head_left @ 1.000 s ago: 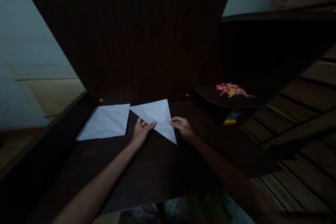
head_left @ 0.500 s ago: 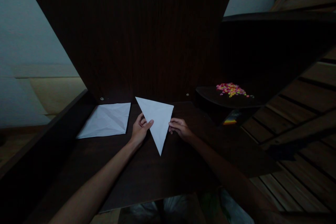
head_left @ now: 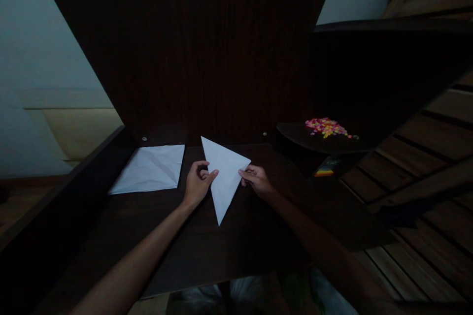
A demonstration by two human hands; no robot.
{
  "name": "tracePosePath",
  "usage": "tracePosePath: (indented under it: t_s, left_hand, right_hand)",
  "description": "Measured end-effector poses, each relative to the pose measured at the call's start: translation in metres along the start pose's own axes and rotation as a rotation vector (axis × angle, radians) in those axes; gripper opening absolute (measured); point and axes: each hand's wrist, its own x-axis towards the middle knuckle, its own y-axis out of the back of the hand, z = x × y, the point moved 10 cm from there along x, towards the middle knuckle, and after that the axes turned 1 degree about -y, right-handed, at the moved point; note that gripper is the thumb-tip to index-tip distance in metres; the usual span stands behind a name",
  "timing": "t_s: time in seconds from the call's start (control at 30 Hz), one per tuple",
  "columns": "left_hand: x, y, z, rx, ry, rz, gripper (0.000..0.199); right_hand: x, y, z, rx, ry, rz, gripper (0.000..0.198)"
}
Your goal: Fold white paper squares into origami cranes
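white paper triangle (head_left: 228, 172), held over the table (head_left: 207, 256): left hand (head_left: 199, 179) clamped on its left edge, right hand (head_left: 254, 180) clamped near its right corner. it could probably bend or slip if 1 pinch loosened or pulled unevenly. it looks thin, flat and sharp-pointed, with 3 corners. to its left lies creased white paper (head_left: 151, 170); farther right, small bright pieces (head_left: 327, 127) sit heaped on a shelf (head_left: 293, 134).

Dim bluish light, dark panel (head_left: 185, 49) deep in shadow, white paper triangle (head_left: 226, 170) brightest, wide-angle stretch toward edges
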Motion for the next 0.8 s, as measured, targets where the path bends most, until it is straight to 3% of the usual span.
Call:
tracePosePath:
  t_s: [0.1, 0.23, 0.5, 0.8]
  left_hand:
    - [-0.004, -0.003, 0.011, 0.154, -0.073, -0.031, 0.032]
    - [-0.015, -0.016, 0.028, 0.319, -0.135, -0.131, 0.036]
    - [-0.038, -0.046, 0.039, 0.512, -0.211, -0.385, 0.068]
    - [-0.038, -0.043, 0.052, 0.449, -0.309, -0.368, 0.044]
  right_hand:
    - [0.000, 0.005, -0.003, -0.018, 0.037, 0.050, 0.031]
    - [0.001, 0.010, -0.007, -0.005, 0.052, 0.108, 0.035]
    - [-0.002, 0.005, -0.009, -0.089, 0.049, 0.113, 0.039]
    - [-0.006, -0.005, -0.009, -0.180, 0.048, 0.082, 0.040]
